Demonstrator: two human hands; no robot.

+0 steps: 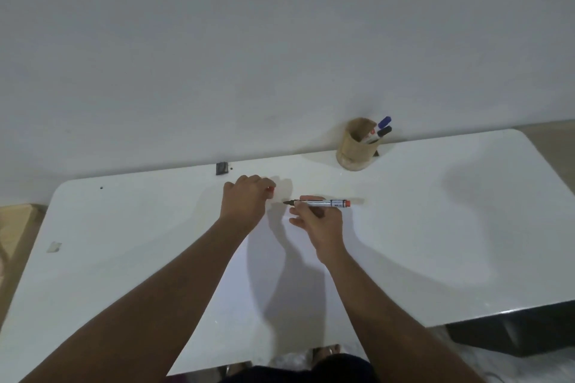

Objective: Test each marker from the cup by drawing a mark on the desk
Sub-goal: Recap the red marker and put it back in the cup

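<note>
My right hand point(317, 221) grips an uncapped marker point(323, 203) that lies level above the white desk point(435, 242), its dark tip pointing left and its red end to the right. My left hand point(245, 199) is closed around the marker's red cap point(271, 189), a short way left of the tip. At the back of the desk a tan cup point(357, 146) holds a blue-capped marker point(384, 121), a black-capped marker point(384, 131) and a white one with red print point(370, 134).
A small black clip point(221, 168) sits at the desk's back edge by the wall. A scrap of tape point(54, 246) lies at the far left. A dark box point(513, 329) stands below the desk's right front edge. My feet point(323, 353) show below.
</note>
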